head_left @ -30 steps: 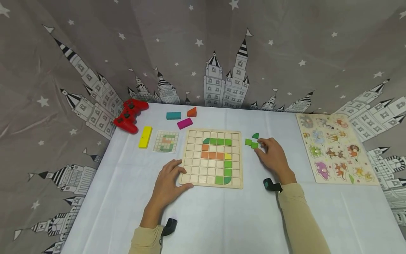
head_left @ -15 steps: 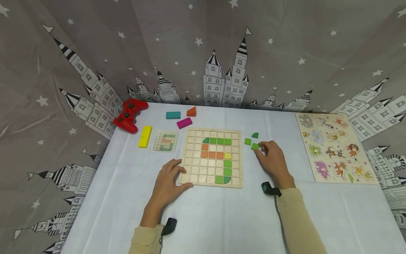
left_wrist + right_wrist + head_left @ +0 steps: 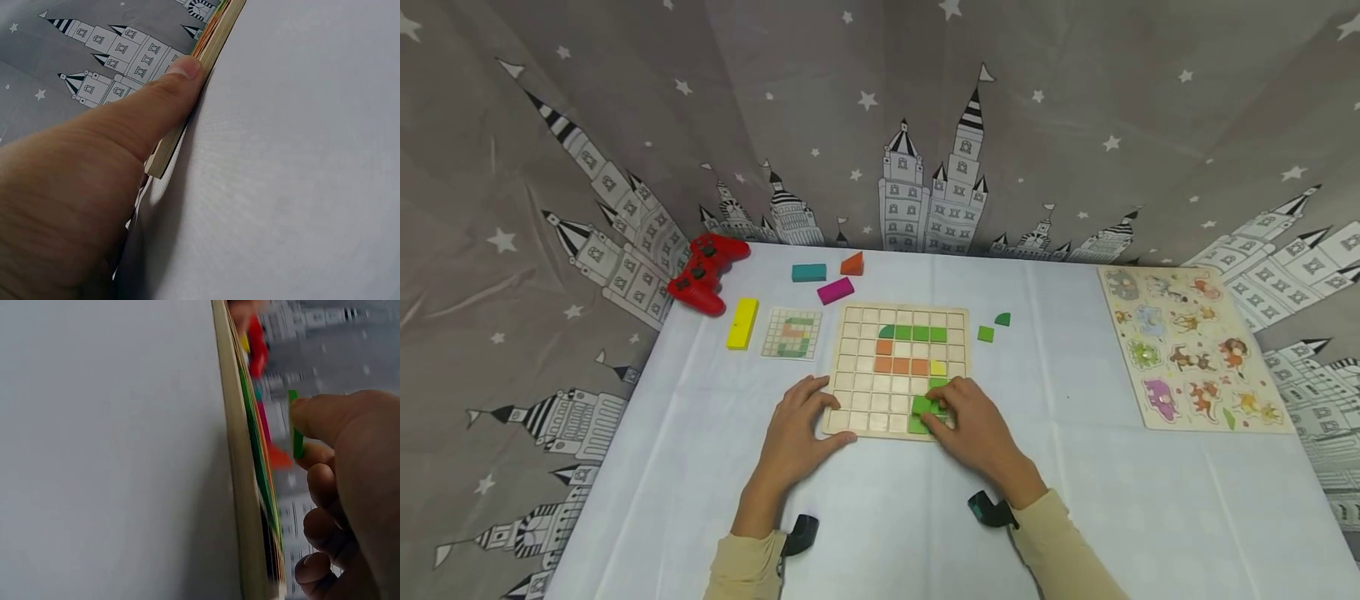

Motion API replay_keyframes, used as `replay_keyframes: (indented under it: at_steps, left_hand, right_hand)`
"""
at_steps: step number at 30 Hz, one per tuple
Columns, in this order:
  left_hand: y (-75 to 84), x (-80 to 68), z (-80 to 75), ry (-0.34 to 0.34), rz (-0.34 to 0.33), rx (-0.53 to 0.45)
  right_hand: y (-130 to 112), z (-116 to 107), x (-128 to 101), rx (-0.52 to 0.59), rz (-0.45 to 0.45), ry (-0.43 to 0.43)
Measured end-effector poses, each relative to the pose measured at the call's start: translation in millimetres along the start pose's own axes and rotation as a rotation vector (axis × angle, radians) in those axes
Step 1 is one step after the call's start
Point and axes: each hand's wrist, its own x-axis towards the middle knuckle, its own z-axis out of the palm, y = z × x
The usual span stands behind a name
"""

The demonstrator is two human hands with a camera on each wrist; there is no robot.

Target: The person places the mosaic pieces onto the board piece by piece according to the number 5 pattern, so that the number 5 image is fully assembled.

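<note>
A square wooden grid board lies on the white table, with green, orange and yellow tiles set in some cells. Over its lower right part, my right hand pinches a green square tile between thumb and finger. The right wrist view shows that green tile held on edge, apart from the board. My left hand rests at the board's lower left corner, fingers on the left side, straight thumb against the front edge. A loose green square and a green quarter-round tile lie right of the board.
A small pattern card lies left of the board. Near it are a yellow block, teal block, magenta block, orange wedge and red game controller. An animal puzzle board lies at far right.
My right hand picked up one green square from the loose tiles and carried it left and toward me, over the board's lower right. The left hand stayed in place.
</note>
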Motion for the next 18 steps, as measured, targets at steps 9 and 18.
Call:
replay_keyframes:
  at_steps: [9,18]
  left_hand:
    - [-1.5,0.5,-0.9,-0.001,0.004,0.001]
    - [-2.3,2.3,1.1,-0.007,0.0,0.001]
  right_hand:
    - [-25,18,-3,-0.106,-0.096,-0.062]
    - [-32,20,-1,-0.135,-0.045,-0.067]
